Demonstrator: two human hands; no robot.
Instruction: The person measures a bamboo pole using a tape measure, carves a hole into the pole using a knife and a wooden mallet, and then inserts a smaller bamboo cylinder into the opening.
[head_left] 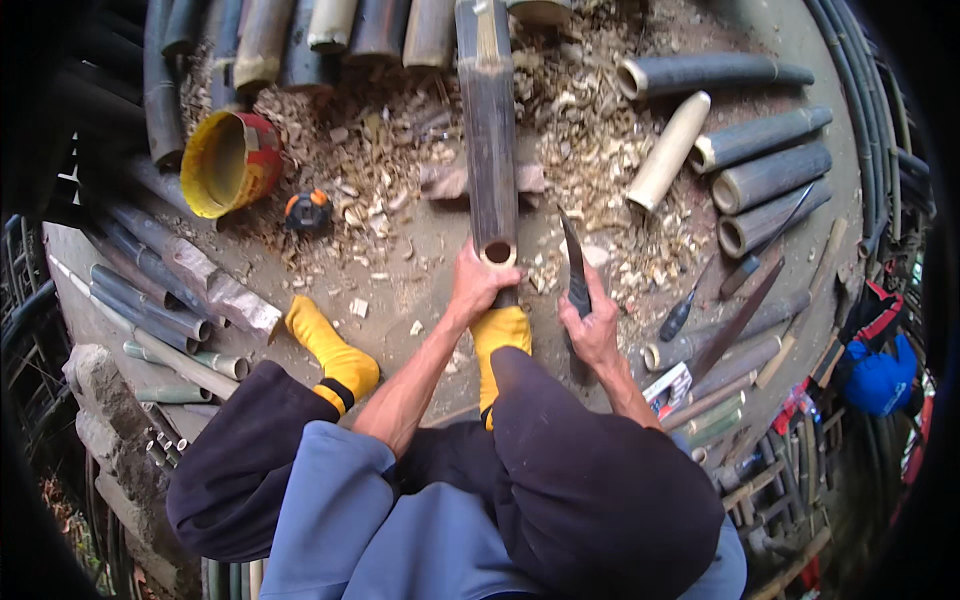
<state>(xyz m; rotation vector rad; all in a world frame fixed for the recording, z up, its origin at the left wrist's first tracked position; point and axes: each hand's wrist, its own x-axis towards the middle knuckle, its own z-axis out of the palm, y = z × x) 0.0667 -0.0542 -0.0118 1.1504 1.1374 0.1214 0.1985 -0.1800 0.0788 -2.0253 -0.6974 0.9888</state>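
A long dark bamboo pole (491,150) points away from me, its hollow cut end toward my body. My left hand (478,284) is wrapped round that near end from the left, thumb below the opening. My right hand (594,325) grips a knife (572,245) just right of the pole; its dark blade points up and away, apart from the bamboo. A short wooden block (441,181) lies crosswise under the pole. My foot in a yellow sock (500,330) is at the pole's near end, partly hidden by my knee.
Pale shavings (375,150) cover the ground around the pole. At left are a yellow-red bucket (264,155), a tape measure (309,209) and a stone block (215,285). Cut bamboo pieces (765,140) lie at right, near a saw (745,310) and a dark-handled tool (679,315).
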